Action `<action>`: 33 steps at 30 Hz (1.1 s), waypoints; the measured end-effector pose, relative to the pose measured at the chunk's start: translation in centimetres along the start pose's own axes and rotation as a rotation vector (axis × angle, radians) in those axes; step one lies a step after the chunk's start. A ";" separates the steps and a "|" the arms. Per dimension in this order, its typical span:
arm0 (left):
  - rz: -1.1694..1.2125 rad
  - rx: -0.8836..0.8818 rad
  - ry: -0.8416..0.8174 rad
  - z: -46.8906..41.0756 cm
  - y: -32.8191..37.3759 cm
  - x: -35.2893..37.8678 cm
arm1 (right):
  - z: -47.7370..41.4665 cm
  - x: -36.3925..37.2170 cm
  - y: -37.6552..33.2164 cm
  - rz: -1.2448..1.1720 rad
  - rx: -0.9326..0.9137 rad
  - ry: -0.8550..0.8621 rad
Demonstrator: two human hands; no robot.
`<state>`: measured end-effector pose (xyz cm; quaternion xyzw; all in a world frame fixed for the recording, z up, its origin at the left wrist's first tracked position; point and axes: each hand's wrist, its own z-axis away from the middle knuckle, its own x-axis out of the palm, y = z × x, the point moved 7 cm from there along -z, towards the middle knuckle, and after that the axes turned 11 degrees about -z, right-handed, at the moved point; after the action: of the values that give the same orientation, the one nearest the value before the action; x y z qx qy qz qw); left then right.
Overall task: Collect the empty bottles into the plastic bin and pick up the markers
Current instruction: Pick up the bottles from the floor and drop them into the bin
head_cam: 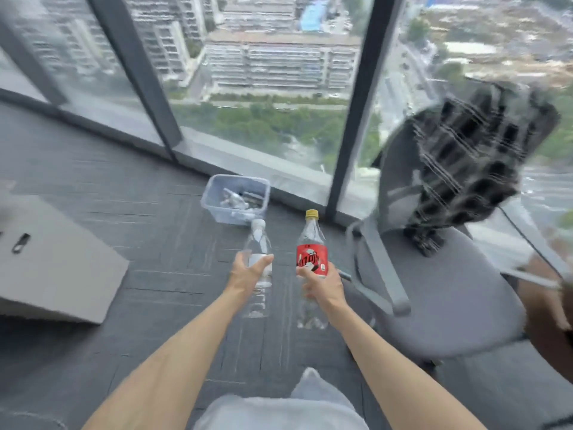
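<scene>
Clear plastic bottle [259, 240], white cap, upright in left hand [248, 271], which grips its middle. Red-labelled bottle [311, 256], yellow cap, gripped likewise by right hand [322, 288]. Translucent bin [217, 212] on the floor beyond them, by the window, crumpled bottles inside. Grey chair [449, 299] at right.

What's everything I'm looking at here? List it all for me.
clear bottle: one, white cap, in the left hand.
red-label bottle: one, yellow cap, in the right hand.
plastic bin: one, clear bluish, on the floor by the window, clear items inside.
office chair: one, grey with black back, right.
grey surface: one, left, bearing a small dark item, maybe a marker.
left hand: one, grip round the clear bottle.
right hand: one, grip round the red-label bottle.
</scene>
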<state>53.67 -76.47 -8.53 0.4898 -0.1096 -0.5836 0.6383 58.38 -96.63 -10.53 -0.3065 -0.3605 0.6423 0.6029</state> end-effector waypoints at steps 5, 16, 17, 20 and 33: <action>0.076 -0.100 0.165 -5.3 2.0 -7.2 | -6.6 9.0 -6.0 0.122 0.014 -0.190; 0.127 -0.167 0.200 -23.5 3.6 -16.6 | -20.6 23.3 -12.2 0.162 0.041 -0.226; 0.119 -0.160 0.176 -25.5 4.1 -17.2 | -22.0 24.3 -12.8 0.158 0.041 -0.208; 0.085 -0.152 0.144 -30.6 5.8 -19.3 | -25.5 26.9 -14.3 0.162 0.054 -0.153; 0.015 -0.202 0.106 -51.7 13.1 -24.6 | -43.3 38.6 -16.5 0.099 0.198 -0.060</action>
<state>91.55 -31.87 -13.63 0.4521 -0.0200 -0.5603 0.6937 100.15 -53.90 -19.10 -0.2437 -0.2976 0.7125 0.5868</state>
